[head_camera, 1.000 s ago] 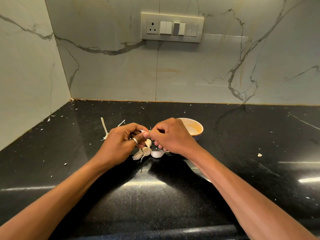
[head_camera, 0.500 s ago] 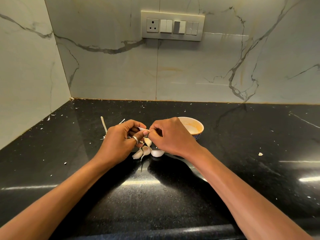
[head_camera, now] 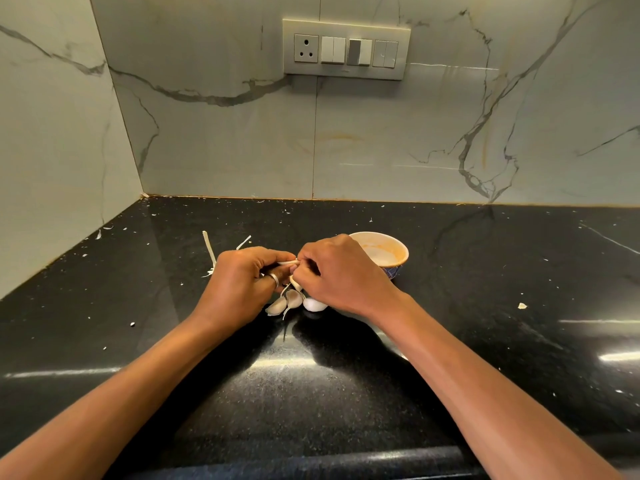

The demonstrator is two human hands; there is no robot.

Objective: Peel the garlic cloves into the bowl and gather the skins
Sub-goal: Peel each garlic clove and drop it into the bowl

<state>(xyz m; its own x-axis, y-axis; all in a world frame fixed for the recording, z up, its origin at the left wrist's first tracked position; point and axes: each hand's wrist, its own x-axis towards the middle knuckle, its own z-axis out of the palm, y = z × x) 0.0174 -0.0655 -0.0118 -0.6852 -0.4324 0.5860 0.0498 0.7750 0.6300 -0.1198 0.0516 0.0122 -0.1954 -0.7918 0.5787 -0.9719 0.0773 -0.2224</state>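
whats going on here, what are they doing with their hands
A person is peeling garlic on a black countertop. The left hand and right hand both pinch one garlic clove between them, just above a few loose cloves lying on the counter. A small bowl sits right behind the right hand; no clove shows in its visible part. Some strips of skin lie behind the left hand.
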